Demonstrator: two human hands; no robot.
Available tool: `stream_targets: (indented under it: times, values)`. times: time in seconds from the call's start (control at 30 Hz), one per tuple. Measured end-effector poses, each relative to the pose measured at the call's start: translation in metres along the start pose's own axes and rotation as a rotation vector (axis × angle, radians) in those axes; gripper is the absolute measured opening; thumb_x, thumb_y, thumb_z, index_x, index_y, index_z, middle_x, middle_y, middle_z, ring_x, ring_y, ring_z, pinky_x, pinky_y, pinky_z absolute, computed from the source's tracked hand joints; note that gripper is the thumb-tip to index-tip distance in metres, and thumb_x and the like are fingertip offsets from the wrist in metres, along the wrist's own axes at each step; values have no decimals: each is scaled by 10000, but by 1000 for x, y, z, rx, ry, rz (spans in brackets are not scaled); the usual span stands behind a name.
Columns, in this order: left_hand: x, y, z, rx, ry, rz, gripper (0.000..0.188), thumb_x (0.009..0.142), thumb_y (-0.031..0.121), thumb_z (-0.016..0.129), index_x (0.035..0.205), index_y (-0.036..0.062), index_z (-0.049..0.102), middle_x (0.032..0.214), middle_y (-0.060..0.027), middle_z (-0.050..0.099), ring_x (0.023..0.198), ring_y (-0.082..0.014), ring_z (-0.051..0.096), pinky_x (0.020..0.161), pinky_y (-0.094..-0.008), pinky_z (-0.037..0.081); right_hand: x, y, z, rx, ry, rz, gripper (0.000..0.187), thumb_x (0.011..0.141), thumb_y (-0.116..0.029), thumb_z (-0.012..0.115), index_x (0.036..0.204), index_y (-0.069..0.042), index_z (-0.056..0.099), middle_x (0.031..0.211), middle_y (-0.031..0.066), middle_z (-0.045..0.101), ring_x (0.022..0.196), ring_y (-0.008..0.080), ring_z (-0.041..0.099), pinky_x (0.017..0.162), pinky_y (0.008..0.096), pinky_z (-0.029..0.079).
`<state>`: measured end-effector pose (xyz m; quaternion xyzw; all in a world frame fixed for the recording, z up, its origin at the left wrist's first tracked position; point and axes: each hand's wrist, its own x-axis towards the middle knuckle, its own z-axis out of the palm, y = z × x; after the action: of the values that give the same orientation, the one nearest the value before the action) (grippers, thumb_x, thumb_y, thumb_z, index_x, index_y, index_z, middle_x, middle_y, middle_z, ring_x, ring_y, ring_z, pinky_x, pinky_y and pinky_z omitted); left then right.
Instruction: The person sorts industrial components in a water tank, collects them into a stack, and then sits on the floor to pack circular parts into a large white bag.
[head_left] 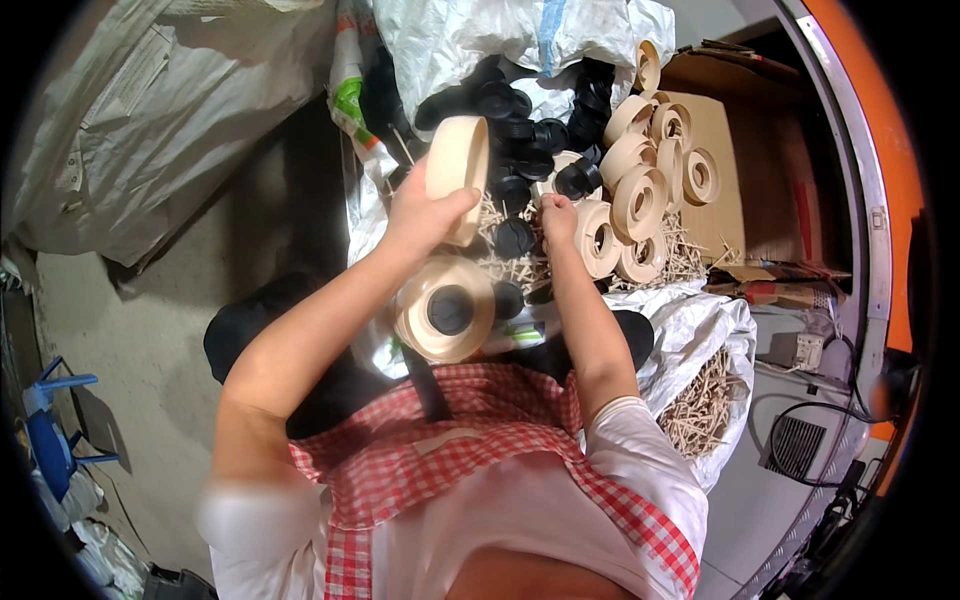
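Note:
My left hand (420, 212) grips a cream-coloured round plastic ring part (457, 165), tilted so that its wide outer wall shows. To its right, my right hand (558, 216) is closed, fingertips together, beside the black round caps (576, 180); whatever it pinches is too small to make out. Below the left hand, a cream ring part (408, 312) rests near my lap with a black cap (450, 309) in its middle. Single black caps (514, 237) lie between my hands, among small beige stick-like pieces (515, 270).
Several cream ring parts (638, 203) are piled on the right, before an open cardboard box (715, 150). A white sack (740, 335) holds more beige sticks. Another white sack (470, 35) stands at the far side. Left are a large pale bag (220, 120) and a blue stool (50, 440).

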<state>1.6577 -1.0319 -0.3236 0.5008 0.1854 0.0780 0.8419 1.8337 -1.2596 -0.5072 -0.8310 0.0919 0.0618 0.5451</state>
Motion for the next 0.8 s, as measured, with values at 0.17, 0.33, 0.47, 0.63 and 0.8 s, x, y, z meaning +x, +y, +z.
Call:
stream_targets:
  times: [0.17, 0.33, 0.47, 0.63, 0.8]
  values:
    - [2, -7, 7, 111, -9, -27, 465, 718, 101, 654, 1136, 42, 462, 1004, -51, 560, 886, -133, 540, 769, -289, 443, -10, -21, 2, -393, 112, -437, 430, 738, -155, 634, 1089, 28, 467, 998, 155, 539, 858, 238, 560, 747, 313, 450]
    - [3, 2, 2, 124, 14, -45, 458, 716, 108, 658, 1126, 38, 468, 983, -48, 562, 862, -128, 543, 751, -282, 445, -23, -70, 31, -847, -7, -672, 638, 688, -197, 682, 1232, -66, 375, 1248, 214, 395, 1129, 361, 395, 957, 378, 322]
    - [5, 2, -3, 129, 44, -42, 451, 714, 114, 659, 1118, 34, 475, 970, -45, 561, 853, -123, 539, 749, -272, 440, -11, -80, 51, -802, -192, -471, 492, 716, -174, 641, 1146, -81, 421, 1137, 196, 453, 1060, 348, 434, 904, 381, 354]
    - [5, 2, -5, 130, 49, -41, 448, 706, 99, 649, 1115, 27, 479, 957, -49, 566, 842, -121, 541, 749, -266, 437, -8, -83, 58, -676, 60, -643, 169, 755, -18, 479, 924, -29, 486, 873, 160, 535, 833, 319, 531, 747, 379, 417]
    - [6, 5, -6, 156, -23, -97, 412, 702, 57, 609, 1094, 23, 488, 922, -51, 569, 821, -125, 551, 706, -269, 459, -67, -140, 48, -271, -105, -755, 199, 791, -12, 424, 954, -34, 537, 895, 155, 553, 862, 317, 534, 761, 363, 421]
